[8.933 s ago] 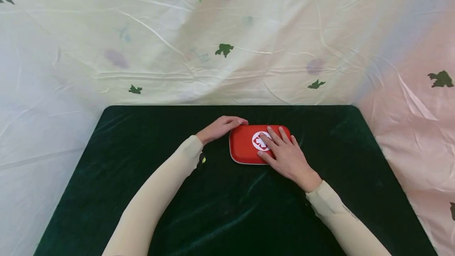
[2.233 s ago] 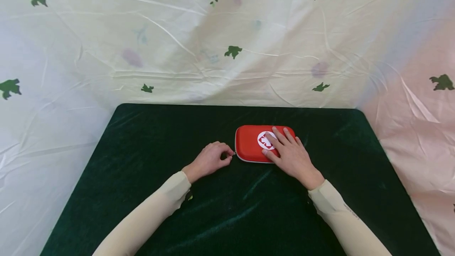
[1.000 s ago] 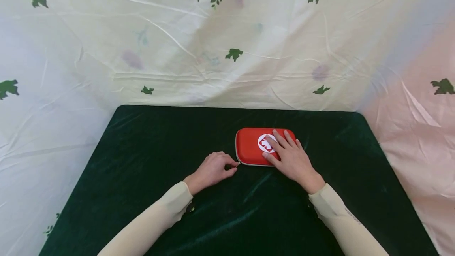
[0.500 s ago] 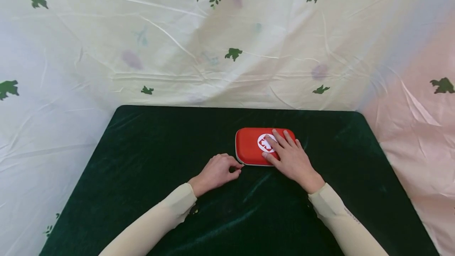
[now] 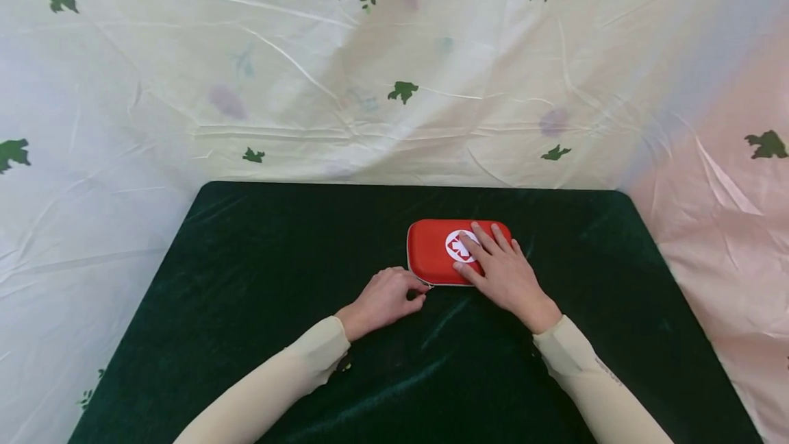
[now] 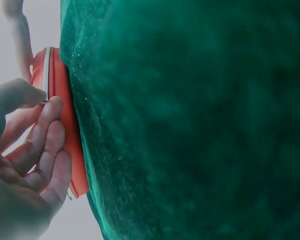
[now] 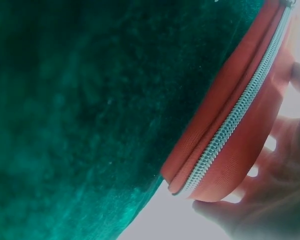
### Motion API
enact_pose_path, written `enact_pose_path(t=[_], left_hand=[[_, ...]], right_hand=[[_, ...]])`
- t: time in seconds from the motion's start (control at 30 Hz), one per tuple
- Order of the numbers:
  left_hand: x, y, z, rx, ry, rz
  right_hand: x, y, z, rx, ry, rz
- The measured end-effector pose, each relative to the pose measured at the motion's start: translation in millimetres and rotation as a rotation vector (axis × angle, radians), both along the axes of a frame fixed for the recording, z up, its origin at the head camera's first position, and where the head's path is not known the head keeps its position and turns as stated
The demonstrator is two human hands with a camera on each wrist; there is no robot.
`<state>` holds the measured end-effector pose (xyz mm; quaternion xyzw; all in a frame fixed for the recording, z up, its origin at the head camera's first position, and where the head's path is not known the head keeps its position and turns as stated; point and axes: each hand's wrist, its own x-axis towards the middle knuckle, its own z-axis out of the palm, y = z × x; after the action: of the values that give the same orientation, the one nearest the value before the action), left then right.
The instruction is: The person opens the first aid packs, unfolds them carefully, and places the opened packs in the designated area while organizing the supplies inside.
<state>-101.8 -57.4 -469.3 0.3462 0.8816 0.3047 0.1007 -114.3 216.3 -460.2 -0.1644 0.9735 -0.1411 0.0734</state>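
A red zippered first-aid case (image 5: 425, 245) with a white round emblem lies flat on the table. At its near left corner my left hand (image 5: 385, 297) pinches the small zipper pull (image 5: 430, 286) between thumb and forefinger. The left wrist view shows the thumb and finger meeting at the zipper edge (image 6: 46, 75), the other fingers loosely bent beside the case. My right hand (image 5: 505, 279) rests with spread, fairly straight fingers on the case's right half, partly covering the emblem. Silver zipper teeth (image 7: 235, 115) run along the near side in the right wrist view.
Dark green velvety cloth (image 5: 296, 238) covers the table, with a few creases near the front. A pale curtain (image 5: 345, 129) with green leaf prints hangs behind the table and along both sides.
My left hand was at the case's far left edge, then took the zipper pull and drew it down the left side and round the near corner rightward. My right hand stays on the case.
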Motion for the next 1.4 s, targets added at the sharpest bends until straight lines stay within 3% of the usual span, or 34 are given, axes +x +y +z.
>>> enact_pose_path(t=[0.13, 0.27, 0.4, 0.57, 0.67, 1.0, 1.2, 1.4], left_hand=[[-0.1, 2.4, 1.4, 0.024, -0.023, 0.009], [-0.2, 2.3, 1.5, 0.040, -0.045, 0.043], [-0.3, -0.7, 1.8, 0.041, -0.069, 0.079], [-2.3, 0.1, 1.7, 0.051, -0.096, 0.081], [-3.3, -1.7, 1.1, 0.064, -0.106, 0.102], [-16.6, -17.2, -2.4, 0.136, -0.102, 0.272], [-26.0, -23.9, -3.1, 0.182, -0.161, 0.351], [-34.4, -28.1, -6.2, 0.198, -0.173, 0.377]], right_hand=[[-7.2, 9.7, 15.0, -0.076, -0.052, 0.015], [-23.6, 22.7, 34.0, -0.178, -0.114, 0.008], [-37.5, 26.6, 28.5, -0.197, -0.172, -0.005], [-42.3, 31.7, 20.6, -0.213, -0.207, -0.036], [-41.3, 34.7, 21.2, -0.229, -0.212, -0.043], [-24.9, 38.5, 27.7, -0.197, -0.157, 0.011], [-9.7, 38.0, 28.0, -0.245, -0.131, 0.021], [4.4, 34.5, 22.6, -0.281, -0.096, 0.011]])
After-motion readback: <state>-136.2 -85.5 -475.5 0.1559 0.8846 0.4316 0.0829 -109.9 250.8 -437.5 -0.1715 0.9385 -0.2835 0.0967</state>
